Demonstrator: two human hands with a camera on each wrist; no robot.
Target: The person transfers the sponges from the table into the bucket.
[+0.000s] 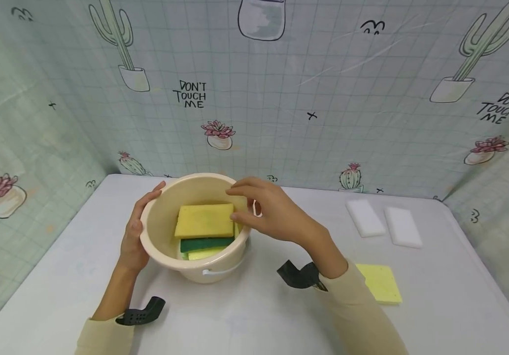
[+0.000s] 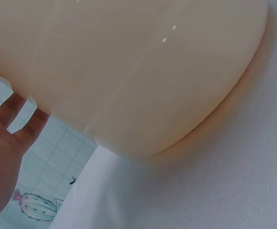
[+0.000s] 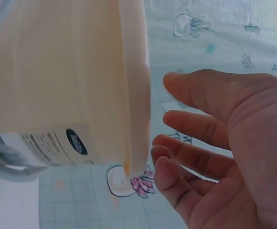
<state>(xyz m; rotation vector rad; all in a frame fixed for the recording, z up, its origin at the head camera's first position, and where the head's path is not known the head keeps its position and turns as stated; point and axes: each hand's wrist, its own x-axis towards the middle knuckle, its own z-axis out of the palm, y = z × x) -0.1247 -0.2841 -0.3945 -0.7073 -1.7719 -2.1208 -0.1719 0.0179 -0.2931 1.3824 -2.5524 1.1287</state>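
A cream bucket stands tilted toward me on the white table, a label on its side in the right wrist view. My left hand holds it at the left of the rim; in the left wrist view those fingers lie along the bucket's outer wall. Inside sits a yellow sponge over a dark green scouring layer, with paler yellow sponge showing below. Over the right rim hovers my right hand, fingers parted and loosely bent, nothing between them. In the right wrist view its fingertips point at the rim.
Two white sponges lie at the table's right back. A yellow sponge lies nearer, partly behind my right sleeve. The bucket's thin handle hangs down in front. A patterned curtain stands behind the table.
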